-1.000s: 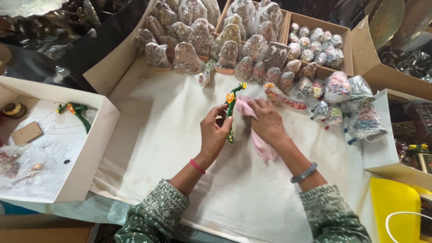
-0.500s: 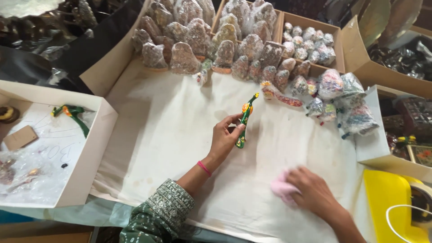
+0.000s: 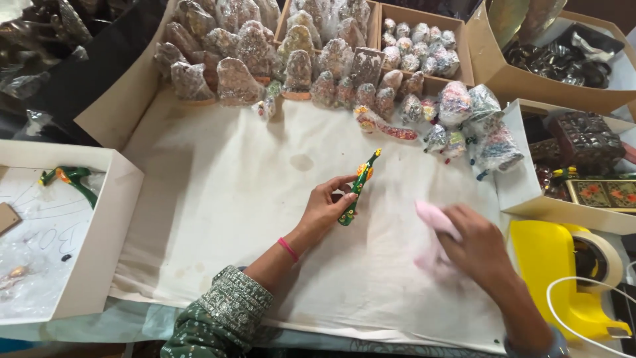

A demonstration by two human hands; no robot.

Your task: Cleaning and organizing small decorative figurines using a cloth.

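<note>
Left hand [image 3: 326, 211] pinches a slim green painted figurine [image 3: 358, 185] near its lower end, fingers closed around it, the piece tilted up and away from the body; it sits over the white cloth [image 3: 218, 192], about mid-cloth; right hand [image 3: 478, 246] is to the right of the figurine, well apart from it, closed over a pink rag [image 3: 432, 222] that rests on the cloth; rag bunched under the palm, one end poking out toward the figurine.

Step in hand, by my reading: wiping or polishing the painted piece, with the two hands parted just now, so a pause between wipes or a regrip of the rag; next move likely calls for bringing rag and figurine together, steady pinch on the thin body, light pressure so the narrow tip doesn't snap.

Beyond the figurine, at the far edge of the cloth, rows of plastic-wrapped figures [image 3: 238, 63]; a cardboard box of small wrapped pieces [image 3: 424, 46] further right; left of the cloth a white tray [image 3: 99, 252] holding another green figurine [image 3: 69, 178]; right of the rag a yellow tape dispenser [image 3: 563, 272].
</note>
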